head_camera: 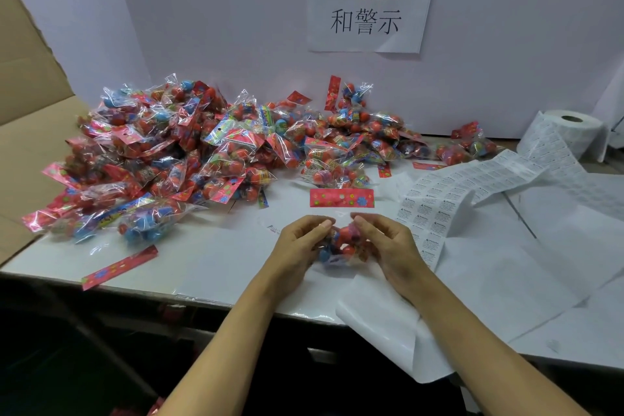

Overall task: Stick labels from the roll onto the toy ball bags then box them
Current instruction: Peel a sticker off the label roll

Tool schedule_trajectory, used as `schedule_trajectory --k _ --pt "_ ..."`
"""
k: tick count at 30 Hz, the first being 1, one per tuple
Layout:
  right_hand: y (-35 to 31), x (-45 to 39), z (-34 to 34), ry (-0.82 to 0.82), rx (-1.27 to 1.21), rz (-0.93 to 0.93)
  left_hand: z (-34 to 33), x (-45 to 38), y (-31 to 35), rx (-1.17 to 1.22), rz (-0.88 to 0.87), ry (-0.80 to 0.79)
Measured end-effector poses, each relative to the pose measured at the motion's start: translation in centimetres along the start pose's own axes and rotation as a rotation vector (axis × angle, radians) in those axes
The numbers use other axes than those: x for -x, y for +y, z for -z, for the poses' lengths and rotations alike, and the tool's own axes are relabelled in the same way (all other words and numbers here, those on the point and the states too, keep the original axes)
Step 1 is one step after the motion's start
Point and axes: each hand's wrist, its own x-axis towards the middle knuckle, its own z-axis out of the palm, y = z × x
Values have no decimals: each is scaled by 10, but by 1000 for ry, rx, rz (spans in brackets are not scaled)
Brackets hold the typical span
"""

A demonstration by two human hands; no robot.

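Observation:
Both hands hold one clear toy ball bag (341, 243) with red and blue balls, its red header card (341, 197) pointing away from me. My left hand (299, 241) grips the bag's left side and my right hand (388, 243) its right side, just above the white table (209, 257). A large heap of similar bags (189, 152) covers the table's far left and middle. The label roll (570, 132) stands at the far right, and its unrolled strip of labels (435, 209) runs across the table to beside my right hand.
A cardboard box (30, 132) stands open at the left, beside the heap. Loose white backing paper (506, 263) lies over the right of the table and hangs off the front edge. A loose red header card (120, 267) lies near the front left edge. A printed sign (368, 3) hangs on the back wall.

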Motion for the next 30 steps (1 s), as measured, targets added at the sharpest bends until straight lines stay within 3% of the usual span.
schedule_trajectory --k 9,14,30 --pt "0 0 2 52 -83 27 -1 -3 0 78 34 66" --pt "-2 -1 2 78 -136 15 1 0 -1 102 -17 -23" --pt "0 -1 3 64 -138 43 2 -1 2 171 17 11"
